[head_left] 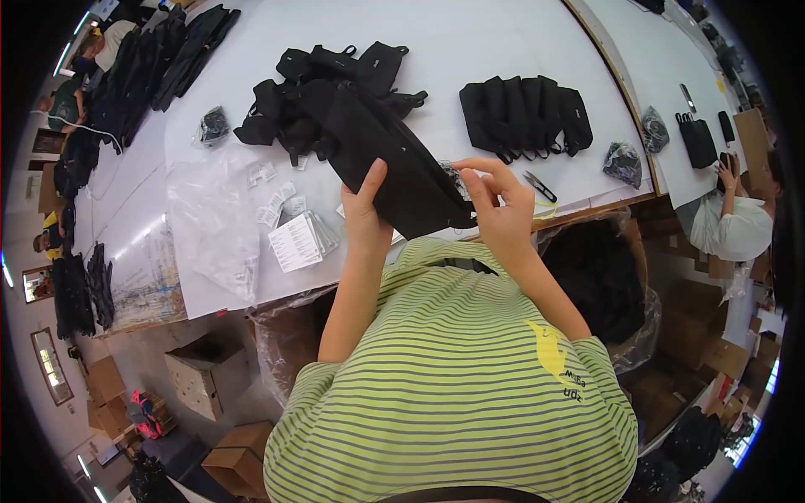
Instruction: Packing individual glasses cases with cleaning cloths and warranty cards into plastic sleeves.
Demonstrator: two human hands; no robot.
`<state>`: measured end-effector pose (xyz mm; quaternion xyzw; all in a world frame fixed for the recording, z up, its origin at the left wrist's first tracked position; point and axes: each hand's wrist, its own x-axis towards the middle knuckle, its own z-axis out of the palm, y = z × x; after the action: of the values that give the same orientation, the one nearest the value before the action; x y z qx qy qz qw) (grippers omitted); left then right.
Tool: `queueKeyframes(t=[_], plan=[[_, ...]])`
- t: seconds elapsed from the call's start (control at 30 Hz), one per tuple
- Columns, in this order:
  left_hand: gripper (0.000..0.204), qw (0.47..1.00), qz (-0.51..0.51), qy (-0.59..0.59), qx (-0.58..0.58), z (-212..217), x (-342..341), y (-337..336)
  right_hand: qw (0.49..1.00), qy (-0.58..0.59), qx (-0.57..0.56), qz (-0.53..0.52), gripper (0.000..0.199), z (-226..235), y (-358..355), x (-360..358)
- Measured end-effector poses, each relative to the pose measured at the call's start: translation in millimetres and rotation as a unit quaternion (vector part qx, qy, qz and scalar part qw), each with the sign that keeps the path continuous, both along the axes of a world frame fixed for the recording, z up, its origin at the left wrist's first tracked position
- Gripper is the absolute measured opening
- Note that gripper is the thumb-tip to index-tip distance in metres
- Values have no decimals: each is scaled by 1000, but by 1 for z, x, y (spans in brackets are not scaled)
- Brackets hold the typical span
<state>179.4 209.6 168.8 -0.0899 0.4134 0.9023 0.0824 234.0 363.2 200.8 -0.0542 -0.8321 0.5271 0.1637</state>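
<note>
A long black fabric pouch [394, 172] with a zipper along its edge is held tilted above the table's front edge. My left hand [366, 214] grips its near left side, thumb on top. At the pouch's right edge, my right hand [503, 205] is closed in a pinch on a small tangle of thin threads [453, 173]. A heap of black pouches [289, 105] lies just beyond the held one. To the right, several more black pouches [524, 113] lie overlapped in a row. Thread snips [538, 185] with dark handles rest beside my right hand.
White printed cards [300, 243] and a clear plastic bag [214, 226] lie left on the white table [419, 21]. Small bags of black parts [622, 163] stand nearby. An open carton of black goods [595, 277] sits below right. Another person [738, 222] works at the right.
</note>
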Motion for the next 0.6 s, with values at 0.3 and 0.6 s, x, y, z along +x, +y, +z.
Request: queueKeyframes(t=[0.3,0.6], plan=[[48,989,-150,-2,-17,3,7,-4,971,11,-216,100,21,-17,9,-6],[46,979,-200,-28,-42,0,15,3,982,-122,-63,126,9,3,15,-9]])
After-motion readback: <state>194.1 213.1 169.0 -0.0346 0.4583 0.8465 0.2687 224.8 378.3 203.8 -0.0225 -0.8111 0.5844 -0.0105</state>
